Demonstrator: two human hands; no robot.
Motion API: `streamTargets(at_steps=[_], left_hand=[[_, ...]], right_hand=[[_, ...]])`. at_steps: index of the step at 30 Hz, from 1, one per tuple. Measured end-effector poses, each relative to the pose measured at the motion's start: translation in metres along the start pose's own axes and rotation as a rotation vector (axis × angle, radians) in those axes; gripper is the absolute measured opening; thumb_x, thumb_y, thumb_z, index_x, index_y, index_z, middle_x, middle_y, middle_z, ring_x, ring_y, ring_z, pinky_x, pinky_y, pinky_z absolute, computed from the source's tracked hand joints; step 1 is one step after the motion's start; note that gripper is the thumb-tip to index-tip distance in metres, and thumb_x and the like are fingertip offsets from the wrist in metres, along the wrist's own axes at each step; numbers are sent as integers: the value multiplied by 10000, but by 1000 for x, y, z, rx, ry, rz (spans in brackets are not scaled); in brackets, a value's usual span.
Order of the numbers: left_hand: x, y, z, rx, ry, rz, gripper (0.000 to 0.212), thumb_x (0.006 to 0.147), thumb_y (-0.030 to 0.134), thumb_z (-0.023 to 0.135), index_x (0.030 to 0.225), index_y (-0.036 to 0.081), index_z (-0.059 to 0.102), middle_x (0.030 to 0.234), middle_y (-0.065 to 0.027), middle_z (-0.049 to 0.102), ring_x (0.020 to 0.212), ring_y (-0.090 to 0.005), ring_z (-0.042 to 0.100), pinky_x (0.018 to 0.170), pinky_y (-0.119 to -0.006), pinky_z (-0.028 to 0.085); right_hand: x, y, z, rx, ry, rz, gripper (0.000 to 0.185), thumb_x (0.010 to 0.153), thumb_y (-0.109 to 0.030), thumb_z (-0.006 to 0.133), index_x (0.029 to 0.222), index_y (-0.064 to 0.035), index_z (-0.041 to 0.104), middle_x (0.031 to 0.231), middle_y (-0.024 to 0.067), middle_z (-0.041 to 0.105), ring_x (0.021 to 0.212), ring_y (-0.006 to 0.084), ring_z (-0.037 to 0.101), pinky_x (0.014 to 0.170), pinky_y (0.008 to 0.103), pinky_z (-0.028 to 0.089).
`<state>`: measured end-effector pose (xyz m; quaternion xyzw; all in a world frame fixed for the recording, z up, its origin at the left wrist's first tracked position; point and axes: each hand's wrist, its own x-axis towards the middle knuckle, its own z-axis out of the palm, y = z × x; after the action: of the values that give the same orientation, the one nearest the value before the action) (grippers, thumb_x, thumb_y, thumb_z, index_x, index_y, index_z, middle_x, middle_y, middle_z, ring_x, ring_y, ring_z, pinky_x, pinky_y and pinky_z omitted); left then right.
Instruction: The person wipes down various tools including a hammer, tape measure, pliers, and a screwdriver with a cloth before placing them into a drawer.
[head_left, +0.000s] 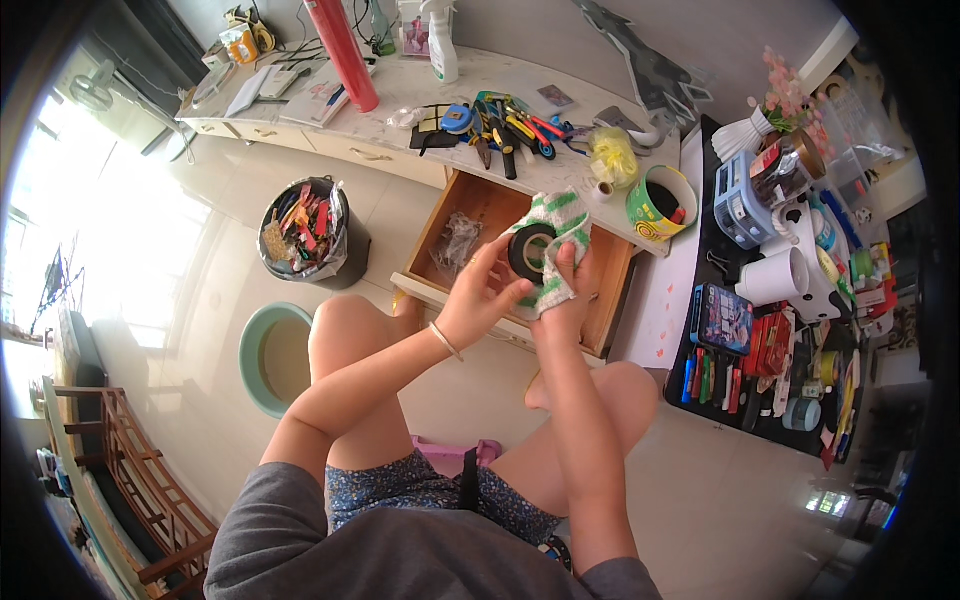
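A roll of black tape (531, 253) is held between my hands above an open wooden drawer (480, 196). My left hand (484, 289) grips the roll's left side, thumb below it. In my right hand (571, 281) is a green and white striped cloth (561, 210), bunched behind and beside the roll, with the thumb over the cloth at the roll's right. The fingers of my right hand are mostly hidden by the cloth. Crumpled clear plastic (457, 241) lies in the drawer's left part, below the hands.
Pliers, screwdrivers and a blue tape measure (456, 118) lie on the marble-patterned countertop (480, 71). A green and yellow tub (660, 206) stands at its right end. On the floor at left are a full trash bin (349, 232) and a green basin (251, 360). Cluttered black surface (701, 281) at right.
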<state>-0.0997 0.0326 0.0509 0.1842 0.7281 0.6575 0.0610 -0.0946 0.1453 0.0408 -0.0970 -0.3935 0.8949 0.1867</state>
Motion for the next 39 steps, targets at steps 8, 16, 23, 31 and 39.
streamTargets(at_steps=[8,16,23,31,39], left_hand=[[8,2,-4,-389,-64,-103,499,871,27,534,1312,1,303,1076,-85,573,983,-112,541,804,-240,451],[11,0,-26,-93,-269,-128,492,838,64,584,1277,-16,377,955,-70,634,880,-58,561,755,-221,451],[10,11,-33,288,-232,-78,436,765,155,647,1112,-50,481,773,-133,650,681,-201,634,625,-308,482],[-2,-19,-31,544,-309,81,291,706,187,662,828,-12,488,608,-148,574,602,-338,584,569,-401,465],[-8,-13,-29,398,-247,-5,427,750,143,669,1103,-25,497,617,-110,550,530,-199,538,529,-326,424]], right_hand=[[3,-8,2,-135,-94,40,393,893,-340,531,1149,-53,451,969,27,570,815,101,556,695,233,465],[20,-10,-18,253,-37,147,373,859,-296,583,1137,-67,486,1053,92,591,933,217,582,815,341,481],[27,-10,-22,-116,-32,157,428,898,-415,474,1138,-60,478,1062,111,564,901,254,568,796,355,466],[7,20,-1,-1250,-205,-345,248,944,-251,390,877,-15,419,832,194,523,728,387,495,621,434,393],[16,12,3,-1058,-14,-297,205,946,-218,393,903,-19,412,809,183,595,718,344,583,620,406,432]])
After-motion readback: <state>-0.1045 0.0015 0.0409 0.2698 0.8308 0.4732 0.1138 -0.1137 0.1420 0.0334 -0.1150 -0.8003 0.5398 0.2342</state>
